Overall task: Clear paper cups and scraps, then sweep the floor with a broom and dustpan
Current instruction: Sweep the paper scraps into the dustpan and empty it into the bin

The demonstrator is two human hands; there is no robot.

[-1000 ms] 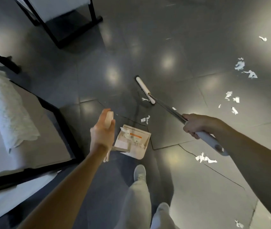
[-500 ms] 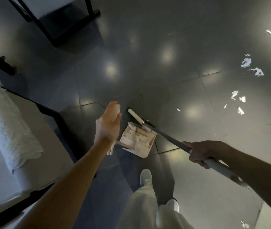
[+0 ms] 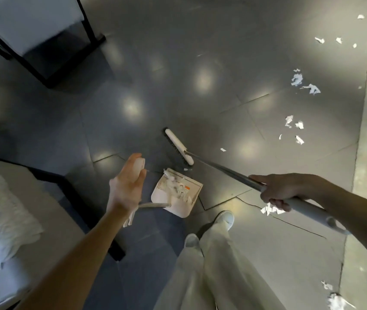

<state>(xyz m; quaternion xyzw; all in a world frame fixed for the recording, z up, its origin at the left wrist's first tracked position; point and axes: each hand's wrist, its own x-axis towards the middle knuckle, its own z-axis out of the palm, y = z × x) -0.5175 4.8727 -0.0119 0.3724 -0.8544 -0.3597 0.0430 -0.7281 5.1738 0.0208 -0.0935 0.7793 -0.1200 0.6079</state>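
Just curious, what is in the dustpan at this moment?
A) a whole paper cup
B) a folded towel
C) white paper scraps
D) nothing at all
C: white paper scraps lie bunched inside the dustpan, which is down on the dark floor close to the head of the broom.

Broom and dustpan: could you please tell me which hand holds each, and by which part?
The right hand grips the broom partway up its pole; the left hand holds the dustpan by the top of its long handle.
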